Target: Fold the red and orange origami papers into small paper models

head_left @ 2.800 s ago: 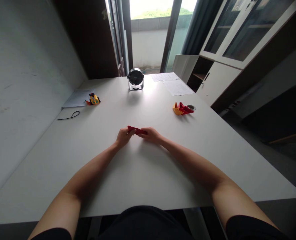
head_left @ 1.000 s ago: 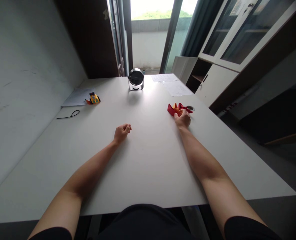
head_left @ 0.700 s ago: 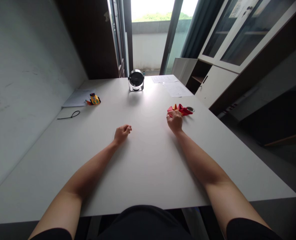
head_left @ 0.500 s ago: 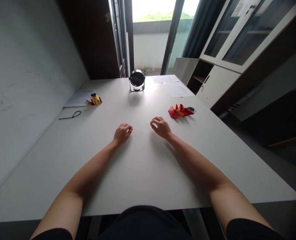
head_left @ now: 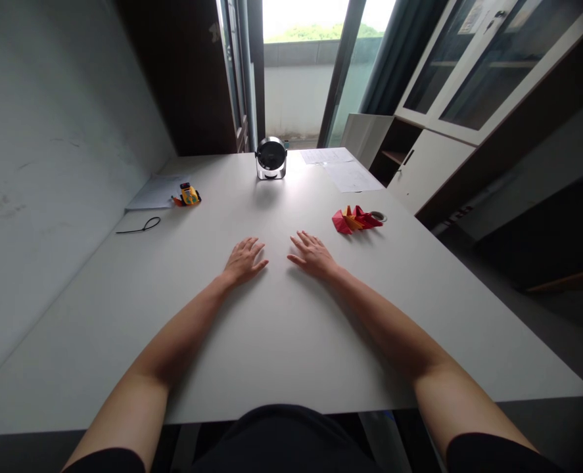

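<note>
My left hand lies palm down on the white table, open, with its fingers spread and nothing in it. Across a small gap, my right hand rests the same way, fingers apart and holding nothing. Beyond the right hand, to its right, sit red and yellow folded paper pieces. A roll of tape is partly hidden behind them. Off to the left are a small yellow toy vehicle and a black cable tie bent into a loop.
A round black and silver device on a stand is at the table's far end. Paper sheets lie at the back right and under the toy's side at the back left. A wall borders the left; cabinets stand right.
Both hands have opened out from loosely curled to flat with spread fingers, the thumbs moving toward each other. The things on the table stay where they were.
</note>
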`<state>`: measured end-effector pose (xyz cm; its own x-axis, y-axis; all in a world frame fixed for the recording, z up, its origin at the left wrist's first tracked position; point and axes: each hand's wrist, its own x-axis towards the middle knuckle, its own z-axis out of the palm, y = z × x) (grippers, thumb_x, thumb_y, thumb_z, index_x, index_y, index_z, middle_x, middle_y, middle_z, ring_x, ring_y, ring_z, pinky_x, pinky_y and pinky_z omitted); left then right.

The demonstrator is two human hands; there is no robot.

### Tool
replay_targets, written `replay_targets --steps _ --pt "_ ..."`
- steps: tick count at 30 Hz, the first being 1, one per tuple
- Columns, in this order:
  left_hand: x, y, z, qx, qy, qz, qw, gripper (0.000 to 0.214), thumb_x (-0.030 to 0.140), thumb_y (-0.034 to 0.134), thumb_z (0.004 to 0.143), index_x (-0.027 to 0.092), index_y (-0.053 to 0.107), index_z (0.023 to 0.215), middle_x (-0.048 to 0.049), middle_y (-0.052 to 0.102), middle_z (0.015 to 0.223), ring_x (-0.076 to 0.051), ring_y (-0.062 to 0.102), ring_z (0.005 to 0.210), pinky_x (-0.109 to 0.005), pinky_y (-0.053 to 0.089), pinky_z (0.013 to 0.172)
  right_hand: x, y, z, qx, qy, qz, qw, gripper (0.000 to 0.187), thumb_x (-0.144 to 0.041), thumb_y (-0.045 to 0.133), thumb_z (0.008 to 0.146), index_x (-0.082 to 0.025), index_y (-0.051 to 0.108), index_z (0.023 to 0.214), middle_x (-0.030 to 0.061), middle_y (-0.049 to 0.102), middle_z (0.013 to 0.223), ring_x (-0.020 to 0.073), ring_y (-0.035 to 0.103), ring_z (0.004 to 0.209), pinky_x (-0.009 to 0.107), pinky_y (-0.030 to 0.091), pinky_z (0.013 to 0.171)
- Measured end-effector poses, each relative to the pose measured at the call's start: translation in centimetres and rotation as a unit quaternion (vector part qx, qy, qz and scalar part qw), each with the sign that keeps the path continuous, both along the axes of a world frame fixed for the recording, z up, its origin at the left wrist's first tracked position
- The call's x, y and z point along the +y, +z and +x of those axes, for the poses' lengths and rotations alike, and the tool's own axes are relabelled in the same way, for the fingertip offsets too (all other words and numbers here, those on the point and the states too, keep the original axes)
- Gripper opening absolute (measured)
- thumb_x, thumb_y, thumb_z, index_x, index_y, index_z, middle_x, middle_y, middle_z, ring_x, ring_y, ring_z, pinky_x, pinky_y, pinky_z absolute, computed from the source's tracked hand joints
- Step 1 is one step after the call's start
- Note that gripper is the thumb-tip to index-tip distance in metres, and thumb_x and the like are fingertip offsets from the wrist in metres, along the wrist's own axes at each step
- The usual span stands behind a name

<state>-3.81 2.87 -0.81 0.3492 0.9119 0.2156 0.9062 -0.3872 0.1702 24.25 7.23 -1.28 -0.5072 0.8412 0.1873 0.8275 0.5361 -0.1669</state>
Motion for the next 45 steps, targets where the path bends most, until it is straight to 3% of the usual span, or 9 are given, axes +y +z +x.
replay_targets --steps 5,10,17,25,45 --pt "0.4 -0.4 -0.1 0.022 0.021 -0.041 0.999 0.076 0.068 0.037 0.094 0.028 0.026 0.158 -0.0070 0.019 0.167 -0.030 0.012 0.155 -0.052 0.018 0.123 -0.2 0.1 -0.1 -0.009 -0.013 -0.012 1.000 0.082 -0.075 0.029 0.094 -0.022 0.034 0.157 0.0101 0.023 0.165 0.0296 0.020 0.153 0.049 0.020 0.123" --pt "0.7 -0.6 -0.1 0.024 0.019 -0.075 0.997 0.084 0.074 0.033 0.091 0.029 0.018 0.161 -0.0058 0.010 0.169 -0.030 0.005 0.156 -0.051 0.011 0.125 -0.4 -0.1 -0.4 -0.025 0.017 -0.030 0.999 0.084 -0.076 0.030 0.093 -0.023 0.033 0.157 0.0098 0.022 0.166 0.0300 0.018 0.154 0.049 0.018 0.124" --pt "1.0 -0.8 0.1 0.040 -0.003 -0.091 0.995 0.084 0.074 0.031 0.092 0.026 0.022 0.160 -0.0052 0.010 0.169 -0.030 0.004 0.156 -0.051 0.002 0.125 0.0 -0.7 -0.4 -0.039 0.032 -0.047 0.998 0.084 -0.076 0.030 0.093 -0.024 0.028 0.159 0.0095 0.018 0.167 0.0308 0.014 0.155 0.051 0.014 0.125" --pt "2.1 -0.4 -0.2 0.057 -0.033 -0.124 0.990 0.088 0.076 0.032 0.090 0.026 0.019 0.161 -0.0064 0.007 0.169 -0.031 0.005 0.156 -0.051 0.007 0.125 0.3 -0.9 -0.6 -0.045 0.038 -0.060 0.996 0.087 -0.077 0.026 0.092 -0.023 0.023 0.160 0.0099 0.013 0.167 0.0315 0.010 0.155 0.052 0.011 0.125" --pt "1.9 -0.6 -0.1 0.044 -0.021 -0.100 0.994 0.084 0.075 0.034 0.090 0.029 0.024 0.160 -0.0039 0.013 0.168 -0.029 0.010 0.156 -0.049 0.009 0.125 0.1 -0.7 -0.6 -0.040 0.033 -0.060 0.997 0.085 -0.076 0.026 0.093 -0.024 0.024 0.160 0.0093 0.014 0.167 0.0299 0.012 0.155 0.051 0.010 0.125"
